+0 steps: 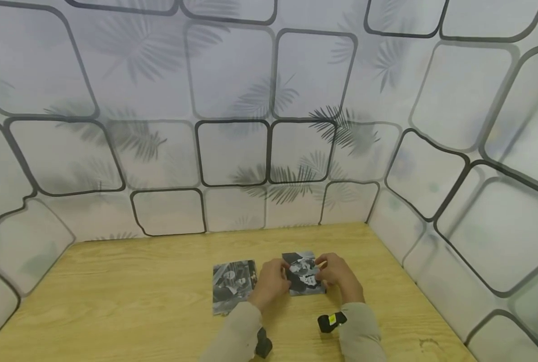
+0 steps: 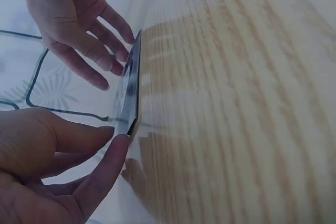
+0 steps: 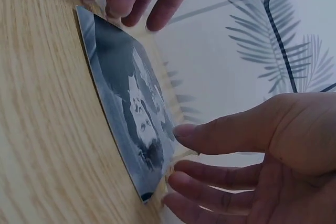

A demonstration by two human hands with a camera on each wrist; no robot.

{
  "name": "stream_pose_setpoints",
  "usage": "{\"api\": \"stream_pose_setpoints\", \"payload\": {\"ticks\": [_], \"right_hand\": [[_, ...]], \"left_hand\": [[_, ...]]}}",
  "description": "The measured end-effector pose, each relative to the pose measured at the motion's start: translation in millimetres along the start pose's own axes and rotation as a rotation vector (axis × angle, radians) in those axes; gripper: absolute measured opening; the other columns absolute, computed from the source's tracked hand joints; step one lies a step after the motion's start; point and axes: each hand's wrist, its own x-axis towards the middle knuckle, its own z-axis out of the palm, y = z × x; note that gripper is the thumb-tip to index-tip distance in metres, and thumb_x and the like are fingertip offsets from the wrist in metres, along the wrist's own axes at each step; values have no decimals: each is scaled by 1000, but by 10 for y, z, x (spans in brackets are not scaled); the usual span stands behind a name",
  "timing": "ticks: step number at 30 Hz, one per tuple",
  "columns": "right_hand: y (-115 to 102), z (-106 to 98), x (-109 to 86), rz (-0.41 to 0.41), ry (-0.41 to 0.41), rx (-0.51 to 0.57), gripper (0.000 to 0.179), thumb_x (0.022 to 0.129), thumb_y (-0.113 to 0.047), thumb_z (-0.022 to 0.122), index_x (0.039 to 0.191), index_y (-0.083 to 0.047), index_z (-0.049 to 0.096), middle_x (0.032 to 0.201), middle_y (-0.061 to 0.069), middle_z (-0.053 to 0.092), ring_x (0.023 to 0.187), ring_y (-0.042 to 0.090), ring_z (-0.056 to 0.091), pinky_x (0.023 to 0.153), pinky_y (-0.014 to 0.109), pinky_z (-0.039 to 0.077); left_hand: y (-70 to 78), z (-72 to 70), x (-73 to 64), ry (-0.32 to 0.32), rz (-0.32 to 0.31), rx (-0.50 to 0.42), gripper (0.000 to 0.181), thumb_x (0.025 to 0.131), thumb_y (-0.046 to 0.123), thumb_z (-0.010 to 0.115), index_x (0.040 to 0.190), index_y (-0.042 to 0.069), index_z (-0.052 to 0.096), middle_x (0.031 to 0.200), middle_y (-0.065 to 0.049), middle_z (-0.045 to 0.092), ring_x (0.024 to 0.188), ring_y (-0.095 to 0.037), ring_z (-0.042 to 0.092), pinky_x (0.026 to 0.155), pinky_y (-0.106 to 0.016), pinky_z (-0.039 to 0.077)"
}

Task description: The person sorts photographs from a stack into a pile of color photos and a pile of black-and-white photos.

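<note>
At the tabletop [image 1: 137,296], the left hand [image 1: 271,284] pinches the 9 o'clock edge of a photo [image 1: 302,275]; whether the right hand [image 1: 338,273], at 3 o'clock, grips or merely touches, I can't tell. Probably positioning; next calls for level handling.

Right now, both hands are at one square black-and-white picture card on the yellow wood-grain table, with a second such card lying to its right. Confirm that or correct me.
One correction: the second square black-and-white picture card lies to the left, as the head view shows. The rest stands: left hand and right hand are at the other card on the yellow wood-grain table.
</note>
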Motion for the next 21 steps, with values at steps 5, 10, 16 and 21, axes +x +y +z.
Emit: {"api": "stream_pose_setpoints", "payload": {"ticks": [5,10,16,21], "right_hand": [[-59,20,32,-42,78,-63,41,76,-4,72,116,-2,61,115,25,61,104,40,59,80,47,53],[-203,92,73,-78,96,-1,41,79,-6,70,118,-3,61,114,21,63,96,32,62,72,41,55],[-514,256,89,-125,65,99,37,81,-5,69,117,-2,62,102,15,65,76,22,64,64,37,56],[-742,405,77,-166,9,185,37,84,-5,68,119,0,60,100,15,63,75,24,65,66,38,58]], "left_hand": [[-88,-194,-22,-7,-3,-50,36,79,-1,69,115,-2,62,114,-24,61,96,-33,63,75,-42,57],[-273,-559,-4,-22,13,-35,37,82,4,69,118,1,60,114,-21,62,97,-32,63,74,-40,57],[-499,-1087,33,-27,8,-15,38,80,5,71,117,1,61,111,-20,63,98,-30,62,76,-38,57],[-702,-1366,-23,8,-16,20,37,80,5,72,116,2,62,110,-18,65,96,-28,64,74,-38,57]]}}
